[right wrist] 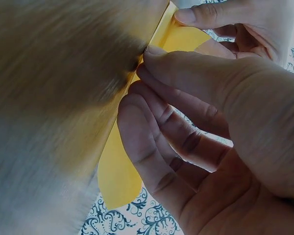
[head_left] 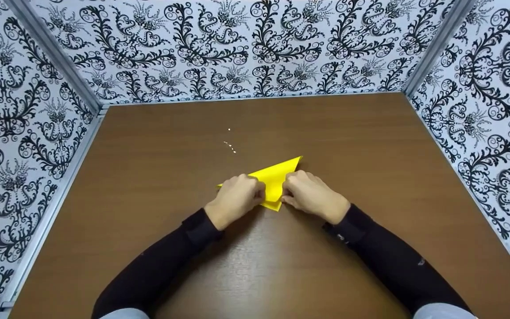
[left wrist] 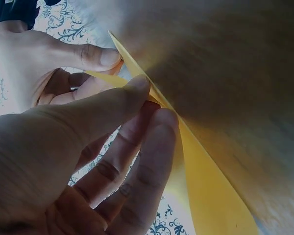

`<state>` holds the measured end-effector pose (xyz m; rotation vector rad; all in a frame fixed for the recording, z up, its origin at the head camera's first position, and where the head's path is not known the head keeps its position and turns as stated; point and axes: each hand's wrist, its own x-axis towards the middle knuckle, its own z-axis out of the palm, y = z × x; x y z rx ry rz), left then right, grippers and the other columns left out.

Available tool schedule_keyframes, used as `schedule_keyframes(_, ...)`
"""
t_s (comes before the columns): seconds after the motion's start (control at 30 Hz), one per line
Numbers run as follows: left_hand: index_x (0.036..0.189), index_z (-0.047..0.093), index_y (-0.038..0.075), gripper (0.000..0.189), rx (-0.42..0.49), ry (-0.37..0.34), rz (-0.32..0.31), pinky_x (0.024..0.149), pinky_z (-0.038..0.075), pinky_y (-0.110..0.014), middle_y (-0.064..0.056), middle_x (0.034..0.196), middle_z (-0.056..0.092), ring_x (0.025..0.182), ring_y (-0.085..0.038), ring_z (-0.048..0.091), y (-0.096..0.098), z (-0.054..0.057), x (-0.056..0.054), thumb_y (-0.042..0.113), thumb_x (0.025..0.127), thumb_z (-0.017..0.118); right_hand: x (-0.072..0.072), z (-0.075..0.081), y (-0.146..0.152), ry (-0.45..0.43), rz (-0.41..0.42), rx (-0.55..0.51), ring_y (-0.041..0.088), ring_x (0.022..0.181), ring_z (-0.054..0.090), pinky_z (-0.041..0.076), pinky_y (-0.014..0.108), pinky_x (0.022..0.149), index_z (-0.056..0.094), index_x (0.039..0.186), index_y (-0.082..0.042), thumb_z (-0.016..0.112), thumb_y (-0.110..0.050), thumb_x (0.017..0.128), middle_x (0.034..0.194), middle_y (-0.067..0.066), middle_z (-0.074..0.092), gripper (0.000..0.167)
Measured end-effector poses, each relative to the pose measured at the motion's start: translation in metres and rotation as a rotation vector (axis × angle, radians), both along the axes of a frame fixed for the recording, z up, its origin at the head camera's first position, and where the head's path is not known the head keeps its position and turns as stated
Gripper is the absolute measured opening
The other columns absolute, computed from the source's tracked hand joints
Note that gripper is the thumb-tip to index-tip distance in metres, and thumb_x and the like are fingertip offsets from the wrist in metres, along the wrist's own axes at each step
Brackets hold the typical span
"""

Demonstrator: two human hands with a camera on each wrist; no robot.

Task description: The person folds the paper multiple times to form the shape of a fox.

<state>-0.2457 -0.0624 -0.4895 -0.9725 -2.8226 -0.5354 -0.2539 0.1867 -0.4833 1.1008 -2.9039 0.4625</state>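
Note:
A folded sheet of yellow paper (head_left: 274, 179) is held between both hands just over the middle of the table. My left hand (head_left: 239, 197) pinches its left side; in the left wrist view the thumb (left wrist: 137, 88) and fingertips meet at the paper's edge (left wrist: 206, 166). On the other side my right hand (head_left: 312, 195) pinches the paper, its thumb (right wrist: 161, 54) against the edge in the right wrist view. A pointed corner rises beyond the right hand, and a small flap shows below between the hands. The paper's underside is hidden in the head view.
The brown wooden table (head_left: 148, 146) reaches to patterned walls (head_left: 255, 48) on the left, back and right, set in grey metal rails. Several small white specks (head_left: 231, 147) show on the tabletop beyond the left hand.

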Motion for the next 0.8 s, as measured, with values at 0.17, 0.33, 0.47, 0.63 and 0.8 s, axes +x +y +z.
schedule_keyframes(0.17, 0.085, 0.082, 0.015, 0.019, -0.009, 0.007, -0.002, 0.066, 0.067, -0.049, -0.002, 0.086, 0.078, 0.073, -0.024, 0.070, 0.001, 0.000, 0.000, 0.000, 0.096, 0.085, -0.002, 0.003, 0.001, -0.007, 0.002, -0.003, 0.012, 0.068, 0.054, 0.053, 0.028, 0.066, 0.087, 0.094, -0.006, 0.095, -0.018, 0.100, 0.081, 0.004, 0.066, 0.017)
schedule_keyframes(0.33, 0.088, 0.083, 0.013, 0.018, -0.017, 0.022, -0.023, 0.067, 0.067, -0.049, -0.005, 0.087, 0.079, 0.073, -0.024, 0.067, 0.001, 0.000, 0.002, -0.002, 0.097, 0.085, -0.004, 0.011, 0.004, 0.002, -0.001, -0.041, 0.012, 0.068, 0.057, 0.057, 0.030, 0.067, 0.087, 0.089, -0.007, 0.098, -0.012, 0.096, 0.078, 0.002, 0.071, 0.014)
schedule_keyframes(0.47, 0.089, 0.084, 0.014, 0.017, -0.042, 0.039, -0.050, 0.067, 0.068, -0.048, -0.004, 0.089, 0.080, 0.074, -0.024, 0.069, -0.001, 0.001, 0.002, 0.000, 0.099, 0.086, -0.005, 0.014, 0.005, 0.022, 0.014, -0.106, 0.014, 0.073, 0.055, 0.053, 0.029, 0.070, 0.085, 0.089, -0.007, 0.093, -0.005, 0.097, 0.080, 0.004, 0.068, 0.012)
schedule_keyframes(0.63, 0.090, 0.085, 0.015, 0.015, -0.074, 0.055, -0.073, 0.068, 0.070, -0.049, -0.003, 0.091, 0.081, 0.077, -0.025, 0.074, -0.001, 0.002, 0.000, 0.008, 0.102, 0.089, -0.005, 0.008, 0.005, -0.002, 0.071, -0.137, 0.019, 0.083, 0.066, 0.061, 0.032, 0.078, 0.088, 0.098, -0.006, 0.090, -0.002, 0.099, 0.093, 0.009, 0.076, 0.005)
schedule_keyframes(0.8, 0.092, 0.088, 0.016, 0.012, -0.087, 0.063, -0.094, 0.070, 0.071, -0.050, -0.004, 0.093, 0.081, 0.080, -0.027, 0.079, -0.001, 0.001, 0.001, 0.013, 0.103, 0.090, -0.004, 0.002, 0.004, -0.031, 0.086, -0.128, 0.025, 0.093, 0.075, 0.069, 0.040, 0.085, 0.090, 0.103, -0.004, 0.090, -0.001, 0.099, 0.100, 0.011, 0.081, 0.005)
